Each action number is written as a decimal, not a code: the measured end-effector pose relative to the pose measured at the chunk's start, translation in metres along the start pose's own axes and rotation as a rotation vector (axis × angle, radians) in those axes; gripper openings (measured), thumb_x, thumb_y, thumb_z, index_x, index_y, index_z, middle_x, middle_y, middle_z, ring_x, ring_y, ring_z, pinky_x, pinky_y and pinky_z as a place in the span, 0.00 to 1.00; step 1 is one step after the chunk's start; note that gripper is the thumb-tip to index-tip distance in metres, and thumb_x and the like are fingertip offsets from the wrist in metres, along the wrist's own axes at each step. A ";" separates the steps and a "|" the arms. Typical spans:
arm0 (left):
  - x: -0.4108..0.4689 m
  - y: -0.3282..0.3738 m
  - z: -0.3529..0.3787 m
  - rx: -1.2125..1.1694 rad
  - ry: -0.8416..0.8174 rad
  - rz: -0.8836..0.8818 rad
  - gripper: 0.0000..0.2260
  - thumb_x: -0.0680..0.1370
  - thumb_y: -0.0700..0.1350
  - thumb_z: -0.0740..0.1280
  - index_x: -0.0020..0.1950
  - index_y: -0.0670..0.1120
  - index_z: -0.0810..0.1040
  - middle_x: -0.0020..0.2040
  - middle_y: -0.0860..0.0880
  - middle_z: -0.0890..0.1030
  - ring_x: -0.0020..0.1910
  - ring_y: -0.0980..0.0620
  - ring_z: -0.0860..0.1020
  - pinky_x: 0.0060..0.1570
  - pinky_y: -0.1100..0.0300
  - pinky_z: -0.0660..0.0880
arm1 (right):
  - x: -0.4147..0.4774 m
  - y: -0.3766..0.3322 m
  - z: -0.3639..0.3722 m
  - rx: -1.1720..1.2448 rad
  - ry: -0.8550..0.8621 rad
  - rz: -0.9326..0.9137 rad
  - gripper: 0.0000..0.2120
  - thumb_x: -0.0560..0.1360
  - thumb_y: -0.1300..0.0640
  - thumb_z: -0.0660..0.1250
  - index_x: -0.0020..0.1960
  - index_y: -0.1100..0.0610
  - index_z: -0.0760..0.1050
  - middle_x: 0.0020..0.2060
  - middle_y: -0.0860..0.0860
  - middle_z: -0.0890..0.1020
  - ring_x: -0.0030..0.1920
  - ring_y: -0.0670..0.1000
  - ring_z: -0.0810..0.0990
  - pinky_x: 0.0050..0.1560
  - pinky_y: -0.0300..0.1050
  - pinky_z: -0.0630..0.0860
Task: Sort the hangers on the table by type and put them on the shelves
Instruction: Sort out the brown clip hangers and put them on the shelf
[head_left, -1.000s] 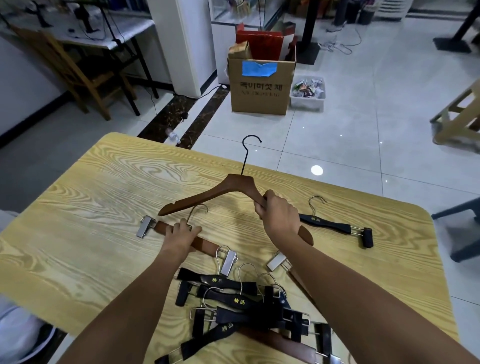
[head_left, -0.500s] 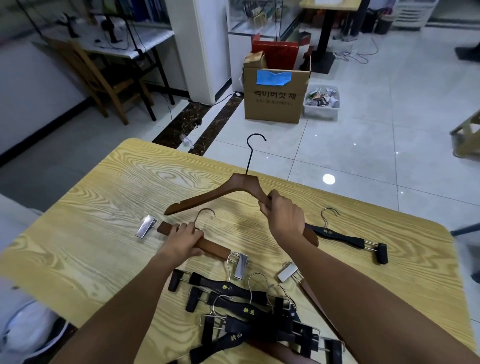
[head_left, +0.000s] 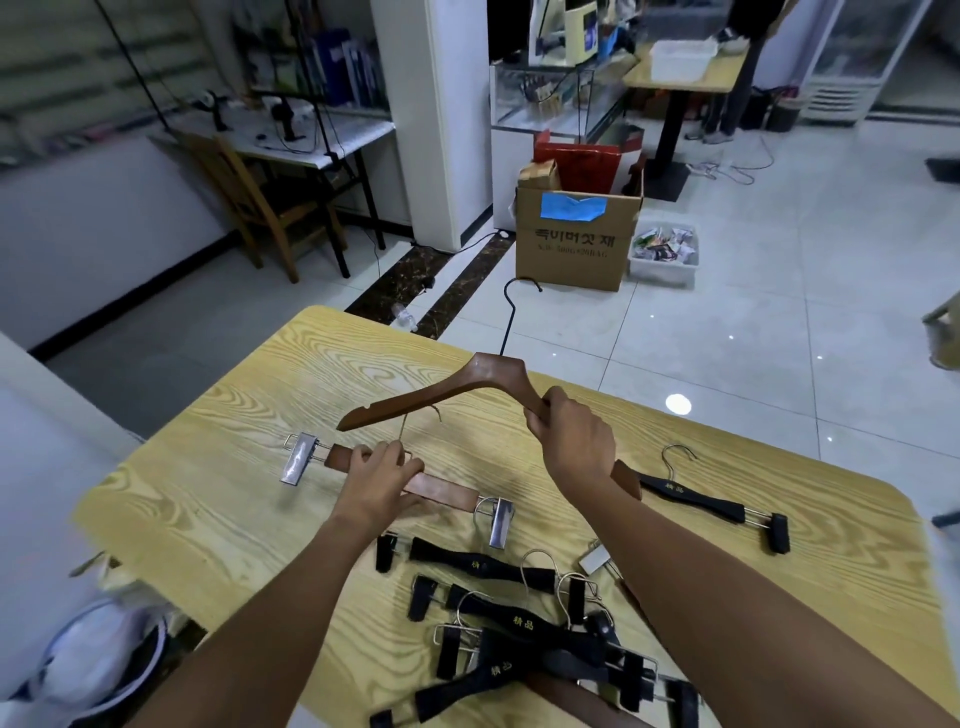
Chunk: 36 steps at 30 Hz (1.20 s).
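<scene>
Cardboard box (head_left: 574, 244): stands on the floor (head_left: 753, 322) at 12 o'clock beyond the table (head_left: 208, 493), flaps open, with a blue patch on its near side; a red bag (head_left: 576, 161) and a small brown carton (head_left: 540, 175) stick out of the top
White tub (head_left: 660, 273): on the floor just beside the box, at its 3 o'clock; it holds loose crumpled packets (head_left: 662, 244)
Right hand (head_left: 571, 441): fingers and thumb are wrapped tight round the right arm of the wooden coat hanger (head_left: 441, 395), just below its neck
Coat hanger: held up clear of the table top, toward the table's 12 o'clock edge; its black hook points to 12 o'clock, out over the floor; its left arm slopes down toward 9 o'clock
Left hand (head_left: 382, 478): fingers are curled over the far edge of the bar of the brown clip hanger (head_left: 441, 488), right beside its wire hook
Clip hanger: near the table's middle, running from 10 to 4 o'clock, with a metal clip at each end; whether it rests on the wood or is just lifted I cannot tell
Single black hanger (head_left: 696, 501): flat on the table at 3 o'clock, apart from both hands
Heap of black hangers (head_left: 519, 639): at the table's 6 o'clock, tangled together between the two forearms
</scene>
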<state>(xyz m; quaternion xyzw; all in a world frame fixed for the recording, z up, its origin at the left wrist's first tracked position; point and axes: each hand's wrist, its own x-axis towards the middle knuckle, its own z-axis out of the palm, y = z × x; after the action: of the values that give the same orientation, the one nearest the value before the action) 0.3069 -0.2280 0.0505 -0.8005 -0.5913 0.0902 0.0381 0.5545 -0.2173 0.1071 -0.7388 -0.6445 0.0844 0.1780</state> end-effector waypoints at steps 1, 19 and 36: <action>-0.003 0.001 0.001 -0.025 0.023 -0.011 0.19 0.75 0.58 0.65 0.63 0.53 0.73 0.61 0.48 0.72 0.64 0.48 0.69 0.62 0.50 0.59 | -0.004 0.000 0.003 -0.003 -0.010 0.000 0.12 0.80 0.48 0.59 0.52 0.57 0.70 0.41 0.54 0.81 0.41 0.59 0.80 0.36 0.45 0.65; -0.016 0.010 0.051 -0.229 -0.048 -0.171 0.20 0.75 0.60 0.64 0.64 0.54 0.72 0.62 0.50 0.71 0.65 0.49 0.66 0.59 0.50 0.60 | -0.032 -0.013 0.078 0.108 -0.382 0.033 0.14 0.73 0.62 0.67 0.57 0.58 0.71 0.49 0.58 0.80 0.49 0.60 0.79 0.41 0.46 0.70; -0.004 0.012 0.073 -0.351 -0.053 -0.181 0.19 0.75 0.60 0.65 0.62 0.53 0.73 0.60 0.50 0.71 0.64 0.50 0.67 0.61 0.50 0.61 | -0.031 -0.022 0.114 -0.001 -0.316 -0.004 0.14 0.74 0.68 0.62 0.57 0.56 0.68 0.44 0.57 0.81 0.45 0.61 0.80 0.37 0.47 0.67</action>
<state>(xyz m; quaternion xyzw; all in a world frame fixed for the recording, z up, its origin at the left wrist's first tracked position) 0.3034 -0.2386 -0.0229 -0.7360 -0.6681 0.0028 -0.1097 0.4891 -0.2276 0.0066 -0.7152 -0.6660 0.1986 0.0741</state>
